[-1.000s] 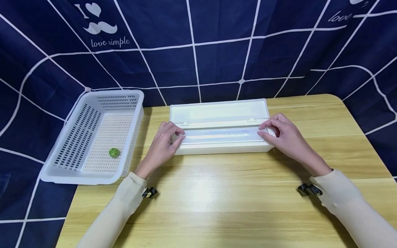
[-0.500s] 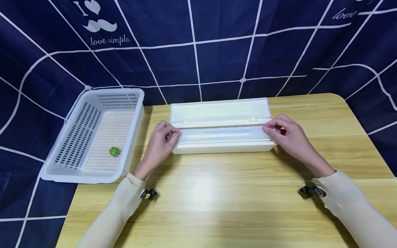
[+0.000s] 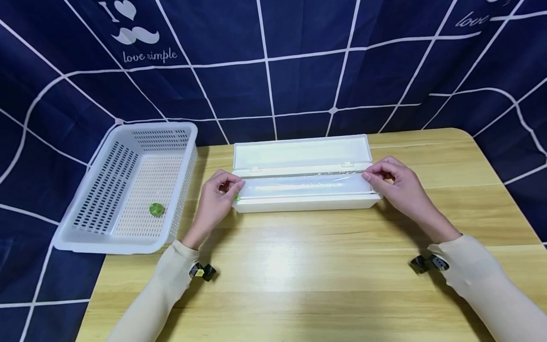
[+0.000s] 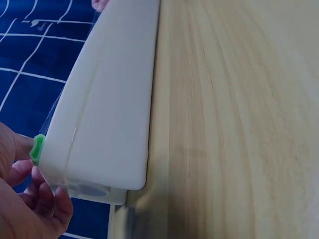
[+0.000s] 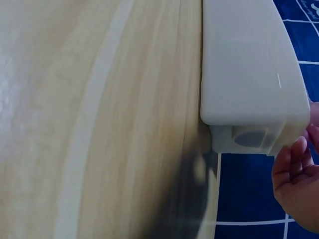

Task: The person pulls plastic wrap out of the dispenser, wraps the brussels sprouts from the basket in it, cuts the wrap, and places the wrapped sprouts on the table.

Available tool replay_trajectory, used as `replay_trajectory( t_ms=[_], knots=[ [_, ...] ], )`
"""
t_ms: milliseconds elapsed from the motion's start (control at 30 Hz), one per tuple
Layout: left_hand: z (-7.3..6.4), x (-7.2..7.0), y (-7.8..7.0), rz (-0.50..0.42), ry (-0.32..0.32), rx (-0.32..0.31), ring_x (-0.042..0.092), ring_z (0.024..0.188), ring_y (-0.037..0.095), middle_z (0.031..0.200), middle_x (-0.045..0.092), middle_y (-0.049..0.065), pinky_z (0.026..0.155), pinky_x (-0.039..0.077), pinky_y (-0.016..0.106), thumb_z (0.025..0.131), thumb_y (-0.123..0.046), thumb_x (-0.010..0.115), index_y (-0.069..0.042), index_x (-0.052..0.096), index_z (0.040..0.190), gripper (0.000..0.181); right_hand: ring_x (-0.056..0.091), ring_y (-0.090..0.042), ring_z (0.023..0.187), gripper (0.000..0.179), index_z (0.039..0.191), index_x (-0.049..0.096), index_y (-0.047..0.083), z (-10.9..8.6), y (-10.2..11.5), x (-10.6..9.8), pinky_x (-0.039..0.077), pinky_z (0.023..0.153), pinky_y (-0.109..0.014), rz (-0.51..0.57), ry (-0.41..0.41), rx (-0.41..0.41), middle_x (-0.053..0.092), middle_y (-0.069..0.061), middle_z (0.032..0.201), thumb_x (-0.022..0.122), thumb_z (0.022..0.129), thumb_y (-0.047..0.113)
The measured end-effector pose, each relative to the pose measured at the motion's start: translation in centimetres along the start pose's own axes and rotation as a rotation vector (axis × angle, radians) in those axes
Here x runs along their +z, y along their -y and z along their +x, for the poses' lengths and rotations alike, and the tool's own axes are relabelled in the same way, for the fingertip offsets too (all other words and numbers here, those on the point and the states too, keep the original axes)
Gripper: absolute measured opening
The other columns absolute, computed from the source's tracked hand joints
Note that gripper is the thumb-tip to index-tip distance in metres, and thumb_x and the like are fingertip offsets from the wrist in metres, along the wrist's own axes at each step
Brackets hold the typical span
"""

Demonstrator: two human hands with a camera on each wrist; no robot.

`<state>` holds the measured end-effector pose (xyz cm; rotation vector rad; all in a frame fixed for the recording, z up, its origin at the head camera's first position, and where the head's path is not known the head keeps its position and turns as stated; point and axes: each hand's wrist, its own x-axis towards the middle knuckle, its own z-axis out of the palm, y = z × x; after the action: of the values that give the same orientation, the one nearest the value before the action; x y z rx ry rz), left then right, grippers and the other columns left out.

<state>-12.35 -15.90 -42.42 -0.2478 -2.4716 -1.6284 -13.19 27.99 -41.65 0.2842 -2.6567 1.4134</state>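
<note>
A long white cling film dispenser (image 3: 305,205) lies across the table, its lid (image 3: 301,153) folded back toward the wall. Clear cling film (image 3: 295,186) spans the opening, with glare and fine wrinkles along it. My left hand (image 3: 215,195) pinches the film between thumb and index finger at the left end. At the right end, thumb and index finger of my right hand (image 3: 397,189) pinch the other side. By the left fingers, a small green slider (image 4: 37,149) sits on the dispenser's edge in the left wrist view. The roll inside is hard to make out.
To the left stands a white perforated basket (image 3: 181,190) with a small green item (image 3: 156,209) on its bottom. The wooden table (image 3: 278,266) reaches back to a dark blue cloth (image 3: 307,90) with white lines.
My left hand has slid a little left, exposing the green slider at that end. My right hand has shifted slightly right, and the film's far edge between them has become visible.
</note>
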Motion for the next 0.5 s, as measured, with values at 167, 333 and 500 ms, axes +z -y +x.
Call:
replay_trajectory(
  t_ms=[167, 333, 500],
  knots=[
    [0.10, 0.00, 0.19, -0.074, 0.002, 0.003, 0.053, 0.080, 0.023, 0.088, 0.062, 0.009, 0.069, 0.044, 0.024, 0.101, 0.000, 0.075, -0.003, 0.076, 0.097, 0.005, 0.055, -0.015, 0.094, 0.009, 0.108, 0.080, 0.004, 0.03, 0.13, 0.18, 0.044, 0.077, -0.019, -0.003, -0.013, -0.001, 0.064, -0.003, 0.103, 0.077, 0.104, 0.012],
    [0.21, 0.18, 0.21, -0.077, -0.007, 0.052, 0.052, 0.083, 0.024, 0.088, 0.063, 0.012, 0.074, 0.043, 0.028, 0.101, 0.003, 0.074, -0.001, 0.074, 0.095, 0.007, 0.057, -0.013, 0.098, 0.007, 0.106, 0.080, 0.004, 0.06, 0.03, 0.27, 0.045, 0.083, -0.018, -0.004, -0.043, -0.002, 0.066, -0.003, 0.105, 0.077, 0.103, 0.010],
    [0.30, 0.43, 0.20, -0.079, -0.036, 0.095, 0.052, 0.087, 0.025, 0.090, 0.063, 0.017, 0.080, 0.043, 0.030, 0.101, 0.007, 0.072, 0.004, 0.072, 0.094, 0.007, 0.057, -0.009, 0.099, 0.007, 0.104, 0.080, 0.000, 0.10, 0.04, 0.32, 0.043, 0.085, -0.019, -0.003, -0.079, -0.022, 0.068, -0.005, 0.105, 0.077, 0.102, 0.006]
  ],
)
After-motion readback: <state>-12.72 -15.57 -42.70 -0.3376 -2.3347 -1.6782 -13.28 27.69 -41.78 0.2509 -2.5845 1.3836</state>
